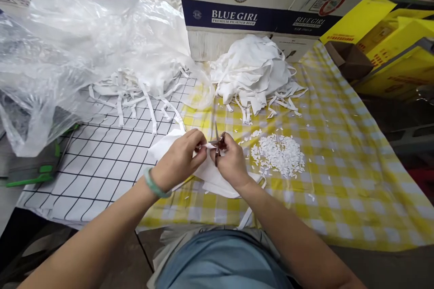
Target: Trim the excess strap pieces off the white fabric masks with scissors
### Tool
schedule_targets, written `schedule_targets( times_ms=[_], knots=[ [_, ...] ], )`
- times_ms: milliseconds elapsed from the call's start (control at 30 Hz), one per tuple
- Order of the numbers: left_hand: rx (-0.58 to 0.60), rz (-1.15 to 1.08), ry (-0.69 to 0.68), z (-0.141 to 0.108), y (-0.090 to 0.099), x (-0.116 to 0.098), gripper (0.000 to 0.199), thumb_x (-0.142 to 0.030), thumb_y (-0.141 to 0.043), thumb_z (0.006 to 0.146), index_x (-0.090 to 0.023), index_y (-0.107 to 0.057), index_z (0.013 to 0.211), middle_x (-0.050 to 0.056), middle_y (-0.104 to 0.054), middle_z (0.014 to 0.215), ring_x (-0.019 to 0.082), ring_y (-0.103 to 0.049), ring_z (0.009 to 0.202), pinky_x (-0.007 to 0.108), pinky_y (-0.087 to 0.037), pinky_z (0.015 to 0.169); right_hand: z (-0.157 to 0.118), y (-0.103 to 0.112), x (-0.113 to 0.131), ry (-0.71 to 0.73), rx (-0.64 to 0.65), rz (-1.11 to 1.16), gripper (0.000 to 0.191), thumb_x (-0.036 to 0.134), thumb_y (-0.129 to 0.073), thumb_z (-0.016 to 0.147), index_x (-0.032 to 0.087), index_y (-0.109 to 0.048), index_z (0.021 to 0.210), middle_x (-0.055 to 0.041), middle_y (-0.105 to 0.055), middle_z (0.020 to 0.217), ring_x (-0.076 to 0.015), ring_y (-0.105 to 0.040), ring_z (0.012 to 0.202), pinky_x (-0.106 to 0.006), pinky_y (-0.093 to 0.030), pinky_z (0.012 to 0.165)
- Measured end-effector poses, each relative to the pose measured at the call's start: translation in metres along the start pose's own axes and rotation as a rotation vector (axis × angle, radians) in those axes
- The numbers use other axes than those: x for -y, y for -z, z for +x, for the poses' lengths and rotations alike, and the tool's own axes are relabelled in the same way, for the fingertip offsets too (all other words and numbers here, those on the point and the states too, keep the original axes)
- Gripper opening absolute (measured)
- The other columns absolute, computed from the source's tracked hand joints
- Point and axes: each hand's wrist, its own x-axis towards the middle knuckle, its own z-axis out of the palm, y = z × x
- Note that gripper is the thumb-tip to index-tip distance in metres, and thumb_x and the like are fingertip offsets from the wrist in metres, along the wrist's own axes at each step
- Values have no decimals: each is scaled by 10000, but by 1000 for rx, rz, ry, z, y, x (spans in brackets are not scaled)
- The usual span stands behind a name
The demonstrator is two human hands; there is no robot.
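My left hand (185, 156), with a pale green bangle at the wrist, pinches the edge of a white cloth piece with straps (219, 180). In my right hand (232, 162) is a pair of scissors (217, 142), gripped by its handles with the blades pointing away from me. The blades meet the pinched bit of cloth between my hands; whether they are fully closed is too small to tell. The cloth lies spread beneath both hands, one strap hanging over the table's front edge. Right of my hands lies a heap of small white clippings (278, 153).
White strapped cloth pieces (254, 67) are piled before a large beer carton (251, 13). More straps spill from a clear plastic bag (101, 40) at left. Yellow boxes (389, 49) stand at right. Checked cloths (352, 180) cover the table.
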Motion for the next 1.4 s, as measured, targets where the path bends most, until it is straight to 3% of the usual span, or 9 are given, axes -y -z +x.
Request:
schedule_targets(
  times_ms=[233,467,633,767,833,933,1067,1200,1400],
  knots=[
    [204,-1197,656,-55,6,-37,212,-312,-557,919,-134,-662,870,37,-548,820,124,-468,718,243,-430,697,-16,17,31,219,57,264,194,68,-595,709,223,-524,801,15,-614,811,-141,-603,764,-272,-491,745],
    [245,-1559,773,-51,-16,-48,161,-272,-684,831,-120,-693,884,54,-566,875,106,-460,696,223,-423,663,-29,34,29,181,12,384,217,61,-610,740,237,-573,862,34,-610,779,-131,-596,718,-287,-500,765],
    [295,-1247,588,-54,-16,-57,259,-347,-588,917,-146,-701,797,43,-524,786,138,-451,720,262,-412,694,-29,47,26,154,1,361,168,114,-639,744,232,-563,836,15,-613,831,-157,-613,819,-304,-505,802],
    [-43,-556,144,-48,-16,-65,235,-318,-550,953,-202,-728,854,73,-538,907,220,-493,958,343,-418,887,-37,39,21,-166,141,385,191,278,-714,735,207,-540,768,30,-562,696,-120,-539,627,-263,-490,638],
    [-148,-494,60,-42,-24,-64,253,-316,-524,966,-203,-717,848,89,-553,952,247,-492,1055,370,-414,949,-46,33,19,-268,232,479,296,364,-752,714,207,-503,740,44,-521,659,-102,-494,578,-250,-472,591],
    [-171,-735,158,-35,-44,-58,298,-328,-483,987,-181,-654,793,82,-536,962,212,-531,937,326,-460,812,-56,37,15,-284,327,485,318,433,-721,752,205,-500,765,32,-527,704,-109,-499,621,-254,-473,620],
    [-141,-904,296,-32,-64,-54,296,-329,-477,993,-167,-618,790,46,-454,1038,104,-413,671,257,-378,596,-57,73,7,-114,330,-13,306,451,-717,771,197,-555,821,-20,-577,813,-172,-524,780,-307,-460,727],
    [-78,-913,294,-29,-73,-55,330,-325,-454,999,-168,-593,745,51,-433,1078,120,-404,714,254,-366,588,-54,101,5,14,330,-399,410,546,-751,722,201,-531,694,-12,-539,689,-186,-480,726,-311,-383,683],
    [-44,-848,283,-24,-83,-52,321,-327,-450,984,-173,-555,723,81,-445,1078,172,-450,828,263,-384,578,-55,103,4,7,335,-477,504,581,-761,693,206,-446,574,5,-523,587,-159,-459,628,-292,-336,643]
  ],
)
